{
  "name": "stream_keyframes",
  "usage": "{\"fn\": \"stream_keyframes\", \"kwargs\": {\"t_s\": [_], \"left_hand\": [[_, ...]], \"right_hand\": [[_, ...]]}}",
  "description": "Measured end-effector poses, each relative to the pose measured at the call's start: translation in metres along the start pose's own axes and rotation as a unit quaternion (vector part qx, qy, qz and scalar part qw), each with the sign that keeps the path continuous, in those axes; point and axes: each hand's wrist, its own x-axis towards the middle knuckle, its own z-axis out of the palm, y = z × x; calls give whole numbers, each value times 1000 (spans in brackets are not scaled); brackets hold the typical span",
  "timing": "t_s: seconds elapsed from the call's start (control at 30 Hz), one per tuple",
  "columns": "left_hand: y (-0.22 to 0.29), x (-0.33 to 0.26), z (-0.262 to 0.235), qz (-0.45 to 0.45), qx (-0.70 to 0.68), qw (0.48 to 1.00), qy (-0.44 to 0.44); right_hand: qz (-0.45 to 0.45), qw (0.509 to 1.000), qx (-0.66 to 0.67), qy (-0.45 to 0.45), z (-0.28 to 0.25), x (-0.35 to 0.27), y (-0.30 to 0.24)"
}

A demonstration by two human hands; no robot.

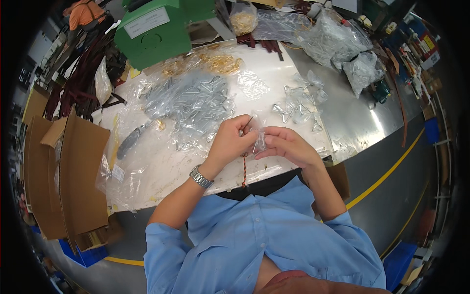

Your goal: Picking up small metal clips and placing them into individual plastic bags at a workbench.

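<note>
Both my hands meet above the front part of the white table and are closed on a small clear plastic bag with a shiny metal piece in it. My left hand, a metal watch on its wrist, pinches the bag's left side; a thin dark edge shows by its fingertips. My right hand grips the bag from the right with bent fingers. Beneath them hangs a twisted orange-and-black cord. Beyond my left hand lies a large pile of silver triangular metal rings in clear plastic. Small bags of silver pieces lie to the right.
Gold metal pieces lie behind the silver pile. A green machine stands at the back left. An open cardboard box is at the left, and filled plastic bags sit at the back right. A person in orange is far left.
</note>
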Motion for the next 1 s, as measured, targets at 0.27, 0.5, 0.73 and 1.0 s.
{"fn": "stream_keyframes", "kwargs": {"t_s": [0.27, 0.5, 0.73, 1.0], "left_hand": [[5, -2, 4, 42, 48, 996, 56], [-10, 4, -28, -86, -448, 886, -79], [7, 9, -29, 26, -214, 976, -10], [16, -6, -27, -28, -134, 951, -276]], "right_hand": [[-92, 934, -284, 197, 33, 9, 29], [-77, 946, -283, 139, 29, 0, -5], [-56, 981, -181, 37, 1, -25, -25], [3, 983, -180, 39, -12, -25, -7]]}}
